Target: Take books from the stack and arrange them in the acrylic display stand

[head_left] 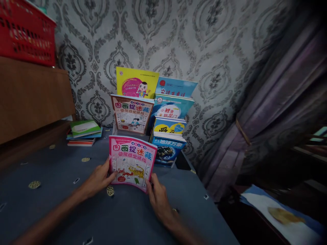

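Observation:
Between my two hands I hold a pink picture book [131, 163] upright, its cover with a fox and a tiger turned towards me. My left hand [102, 175] grips its left edge, thumb on the cover. The lower right edge is pinched by my right hand [157, 194]. Just behind stands a brown-bordered book [133, 115] of the same style, with a yellow book [138, 81] behind it. To the right, books stand in tiers: a dark blue earth book [167, 149], a yellow-and-blue book [170, 126], a teal book [173, 105] and a light blue book [176, 86].
A small stack of books [84, 131] lies at the left on the dark patterned bed surface [63, 183]. A red basket [28, 34] sits on a wooden cabinet [33, 98]. Patterned wallpaper [173, 37] backs the books; a tied curtain [237, 146] hangs right.

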The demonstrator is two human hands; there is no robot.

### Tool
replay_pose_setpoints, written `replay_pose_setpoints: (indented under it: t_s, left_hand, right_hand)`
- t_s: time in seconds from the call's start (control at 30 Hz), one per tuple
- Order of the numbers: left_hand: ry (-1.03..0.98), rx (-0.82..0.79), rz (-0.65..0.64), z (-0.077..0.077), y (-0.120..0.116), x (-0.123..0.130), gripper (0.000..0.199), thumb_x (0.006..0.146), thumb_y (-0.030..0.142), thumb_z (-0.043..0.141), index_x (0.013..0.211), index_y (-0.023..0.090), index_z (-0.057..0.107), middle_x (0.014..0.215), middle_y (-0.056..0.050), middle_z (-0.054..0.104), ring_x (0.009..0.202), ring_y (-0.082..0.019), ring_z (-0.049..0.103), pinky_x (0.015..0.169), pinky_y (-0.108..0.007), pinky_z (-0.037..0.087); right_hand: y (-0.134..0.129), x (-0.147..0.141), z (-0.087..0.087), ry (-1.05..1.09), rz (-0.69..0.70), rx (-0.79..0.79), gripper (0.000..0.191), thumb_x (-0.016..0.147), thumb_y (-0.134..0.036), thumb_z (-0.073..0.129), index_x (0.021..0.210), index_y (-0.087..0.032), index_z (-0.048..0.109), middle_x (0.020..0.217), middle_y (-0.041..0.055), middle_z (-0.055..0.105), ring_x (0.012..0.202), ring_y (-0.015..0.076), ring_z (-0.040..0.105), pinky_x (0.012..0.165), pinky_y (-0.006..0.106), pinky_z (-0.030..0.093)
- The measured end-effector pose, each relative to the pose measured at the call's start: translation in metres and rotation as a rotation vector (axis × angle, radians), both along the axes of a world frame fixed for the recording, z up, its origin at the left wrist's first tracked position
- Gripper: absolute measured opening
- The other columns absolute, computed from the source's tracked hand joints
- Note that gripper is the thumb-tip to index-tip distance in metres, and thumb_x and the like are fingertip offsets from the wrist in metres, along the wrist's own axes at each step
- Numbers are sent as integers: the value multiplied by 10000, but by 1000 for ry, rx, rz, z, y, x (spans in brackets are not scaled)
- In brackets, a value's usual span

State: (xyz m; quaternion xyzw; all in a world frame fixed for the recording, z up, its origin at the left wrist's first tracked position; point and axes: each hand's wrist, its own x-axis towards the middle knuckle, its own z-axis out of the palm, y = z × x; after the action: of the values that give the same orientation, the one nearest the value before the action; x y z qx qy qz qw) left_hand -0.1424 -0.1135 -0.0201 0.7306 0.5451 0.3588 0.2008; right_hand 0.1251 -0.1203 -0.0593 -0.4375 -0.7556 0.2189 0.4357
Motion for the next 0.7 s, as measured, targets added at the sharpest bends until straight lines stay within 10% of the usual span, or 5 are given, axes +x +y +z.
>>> replay_pose_setpoints:
  t_s: [0.2, 0.7]
  left_hand:
    - [-32, -22, -48, 1, 16, -5, 566, 871, 520, 520, 1319, 173, 523, 1167, -117, 739, 953, -303, 709, 824, -388, 557]
    - [-264, 40, -20, -23, 23, -10, 581, 844, 517, 626, 1306, 167, 583, 1103, -101, 761, 956, -293, 709, 823, -401, 589]
  right_hand:
    - [17, -7, 7, 6, -18, -17, 241, 1006, -393, 394, 1050, -234, 569, 911, 60, 732, 779, 199, 699, 658, 262, 515]
    - [25, -16, 1, 34, -50, 49, 182, 994, -334, 406, 1006, -226, 553, 894, 63, 734, 746, 200, 707, 624, 253, 496]
